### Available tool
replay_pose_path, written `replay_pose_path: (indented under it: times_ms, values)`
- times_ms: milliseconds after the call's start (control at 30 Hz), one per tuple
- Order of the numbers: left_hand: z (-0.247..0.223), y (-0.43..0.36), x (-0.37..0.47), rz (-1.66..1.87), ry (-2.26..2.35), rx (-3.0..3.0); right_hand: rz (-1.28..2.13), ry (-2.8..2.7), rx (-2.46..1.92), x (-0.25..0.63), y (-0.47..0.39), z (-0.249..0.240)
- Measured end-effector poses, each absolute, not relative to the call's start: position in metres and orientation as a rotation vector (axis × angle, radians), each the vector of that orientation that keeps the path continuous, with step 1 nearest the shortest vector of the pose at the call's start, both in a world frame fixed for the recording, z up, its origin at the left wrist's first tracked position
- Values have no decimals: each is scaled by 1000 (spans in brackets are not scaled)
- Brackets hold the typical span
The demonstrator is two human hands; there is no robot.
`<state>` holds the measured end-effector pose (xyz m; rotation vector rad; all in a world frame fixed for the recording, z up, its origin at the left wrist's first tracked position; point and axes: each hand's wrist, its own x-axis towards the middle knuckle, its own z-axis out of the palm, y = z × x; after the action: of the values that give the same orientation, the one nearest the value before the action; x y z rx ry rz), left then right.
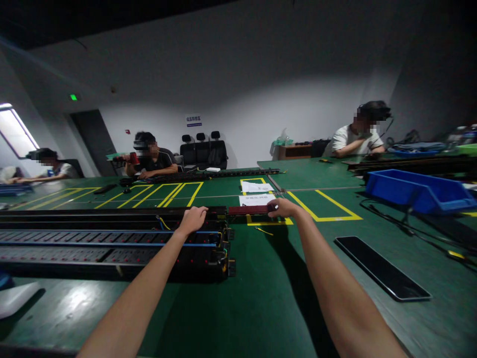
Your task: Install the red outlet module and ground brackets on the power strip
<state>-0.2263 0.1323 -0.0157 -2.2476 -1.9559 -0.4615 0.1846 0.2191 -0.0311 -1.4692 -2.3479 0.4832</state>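
Note:
Long black slotted rails (122, 256) lie side by side on the green table, their right ends showing small connectors and wires. My left hand (192, 220) is on the farthest black rail (112, 213) near its right end, fingers bent over it. A dark red strip (248, 210) sticks out to the right, in line with that rail. My right hand (283, 208) is closed on the outer end of this strip, thumb and fingers pinching it. Whether the strip is inside the rail or only touching it, I cannot tell.
A black tablet-like panel (382, 268) lies at the right, with a blue bin (417, 191) and black cables (395, 223) behind. Paper sheets (257, 187) lie beyond the strip. A white object (18, 298) is at the near left. Several people sit across the table.

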Motion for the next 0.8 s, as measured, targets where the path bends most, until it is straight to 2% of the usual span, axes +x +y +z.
replay_pose_path:
  times_ms: [800]
  values:
    - [-5,129,-213,-494,-1983,-2292,639,-2359,-1539,163,218,-43]
